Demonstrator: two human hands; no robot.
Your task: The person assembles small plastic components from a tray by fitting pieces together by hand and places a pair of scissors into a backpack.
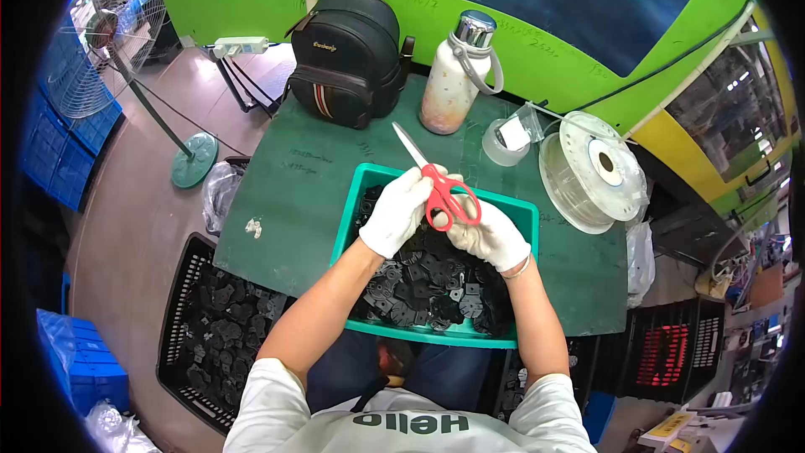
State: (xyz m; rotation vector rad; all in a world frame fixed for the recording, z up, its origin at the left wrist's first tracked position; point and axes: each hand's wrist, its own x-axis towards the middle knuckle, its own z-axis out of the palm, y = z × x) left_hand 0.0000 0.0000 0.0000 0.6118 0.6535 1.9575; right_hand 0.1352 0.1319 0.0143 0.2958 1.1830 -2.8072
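My left hand (399, 211), in a white glove, is closed around the pivot area of red-handled scissors (435, 171), whose blades point up and to the left. My right hand (490, 235), also gloved, has its fingers closed at the red finger loops. Both hands are above a green bin (532, 216) filled with flat black parts (419, 285). Parts of the fingers are hidden behind the scissors' handles.
On the green table (277, 193) stand a black backpack (344, 59), a white bottle (449, 84), a tape roll (505, 144) and a large spool (579, 172). Black crates (180, 327) flank the table below. A fan base (194, 159) is at left.
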